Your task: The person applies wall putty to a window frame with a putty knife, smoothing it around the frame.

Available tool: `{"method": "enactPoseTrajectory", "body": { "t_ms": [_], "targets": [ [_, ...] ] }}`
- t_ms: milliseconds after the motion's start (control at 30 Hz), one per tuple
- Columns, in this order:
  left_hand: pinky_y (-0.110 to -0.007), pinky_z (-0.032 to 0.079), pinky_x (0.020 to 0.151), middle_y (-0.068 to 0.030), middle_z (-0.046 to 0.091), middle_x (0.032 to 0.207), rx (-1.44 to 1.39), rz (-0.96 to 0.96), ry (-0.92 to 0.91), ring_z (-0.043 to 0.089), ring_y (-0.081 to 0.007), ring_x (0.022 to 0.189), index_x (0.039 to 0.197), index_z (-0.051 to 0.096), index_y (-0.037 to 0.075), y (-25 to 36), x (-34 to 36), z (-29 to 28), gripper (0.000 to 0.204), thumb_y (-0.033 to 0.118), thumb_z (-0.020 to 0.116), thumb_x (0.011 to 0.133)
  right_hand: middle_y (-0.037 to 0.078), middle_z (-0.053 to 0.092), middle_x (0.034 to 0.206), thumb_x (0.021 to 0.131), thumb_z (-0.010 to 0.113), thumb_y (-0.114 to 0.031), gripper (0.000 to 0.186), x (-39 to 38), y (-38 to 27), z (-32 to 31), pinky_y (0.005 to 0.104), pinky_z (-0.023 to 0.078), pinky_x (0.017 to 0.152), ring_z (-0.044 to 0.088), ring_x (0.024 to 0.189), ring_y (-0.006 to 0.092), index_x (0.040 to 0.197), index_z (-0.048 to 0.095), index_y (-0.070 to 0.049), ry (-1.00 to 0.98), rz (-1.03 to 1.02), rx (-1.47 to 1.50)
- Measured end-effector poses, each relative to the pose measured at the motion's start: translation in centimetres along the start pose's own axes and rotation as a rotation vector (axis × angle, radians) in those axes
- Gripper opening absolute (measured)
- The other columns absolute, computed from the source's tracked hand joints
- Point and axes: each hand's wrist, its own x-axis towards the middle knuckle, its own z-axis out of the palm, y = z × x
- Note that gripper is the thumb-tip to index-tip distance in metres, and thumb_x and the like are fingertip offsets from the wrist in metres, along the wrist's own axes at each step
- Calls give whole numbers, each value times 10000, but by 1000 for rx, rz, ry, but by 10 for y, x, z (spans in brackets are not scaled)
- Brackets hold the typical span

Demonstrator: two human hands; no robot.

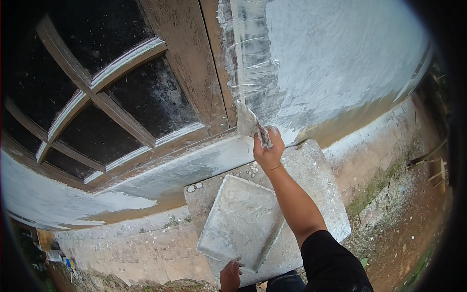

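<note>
In the head view, the right hand [269, 148] is closed around a thin, flat, putty-smeared blade [247, 119], tilted with its far edge at the streaky white coating [254, 63] beside the weathered brown wooden window frame [187, 58]; this grip probably lets the edge lie along the pale blue-white wall [340, 58]. A shallow, off-white rectangular tray [212, 212] rests on a speckled grey board [323, 170], seemingly placed there to keep it within reach and level. The blade lies just beyond the right fist, well apart from the left hand [230, 275]. That hand is by the tray's near edge, fingers bent; whether it grips the rim I cannot tell. The hands are apart.
</note>
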Motion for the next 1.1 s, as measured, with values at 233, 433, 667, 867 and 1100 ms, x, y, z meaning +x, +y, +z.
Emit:
{"method": "enactPoseTrajectory", "body": {
  "t_ms": [233, 433, 667, 867, 1100],
  "targets": [
    [-244, 447, 579, -106, 645, 811, -19, 24, -12, 545, -114, 582, 990, 574, -53, 22, 7, 17, 378, 241, 344, 937, 180, 532, 757, 641, 652, -24, 225, 31, 36, -40, 364, 439, 556, 527, 648, 350, 837, 558, 33, 18, -11, -126],
    [-238, 444, 586, -90, 643, 801, 15, 12, -49, 540, -111, 587, 1019, 565, -47, 40, -3, 13, 372, 238, 340, 939, 183, 524, 729, 657, 632, 4, 170, 41, 8, -59, 355, 422, 534, 519, 624, 347, 798, 548, 47, 104, -39, -83],
    [-227, 435, 595, -87, 635, 783, 0, 36, -13, 532, -99, 600, 1029, 565, -45, 45, -13, -2, 378, 244, 337, 943, 170, 497, 708, 651, 635, -23, 173, 43, -34, -9, 380, 394, 510, 486, 610, 332, 797, 556, 24, 192, -38, -239],
    [-225, 429, 591, -93, 632, 786, -32, 34, -11, 530, -94, 599, 1032, 563, -52, 41, -19, -12, 370, 239, 353, 941, 171, 480, 707, 631, 635, -36, 211, 28, -58, 19, 396, 391, 520, 472, 628, 337, 823, 563, 15, 142, -2, -218],
    [-224, 432, 580, -90, 634, 782, -50, 20, 8, 532, -93, 596, 1029, 565, -54, 34, -21, -20, 377, 246, 354, 942, 183, 515, 740, 624, 623, 21, 194, 14, -66, 0, 373, 420, 538, 503, 635, 341, 805, 554, 45, 66, -24, -89]
  ]
}}
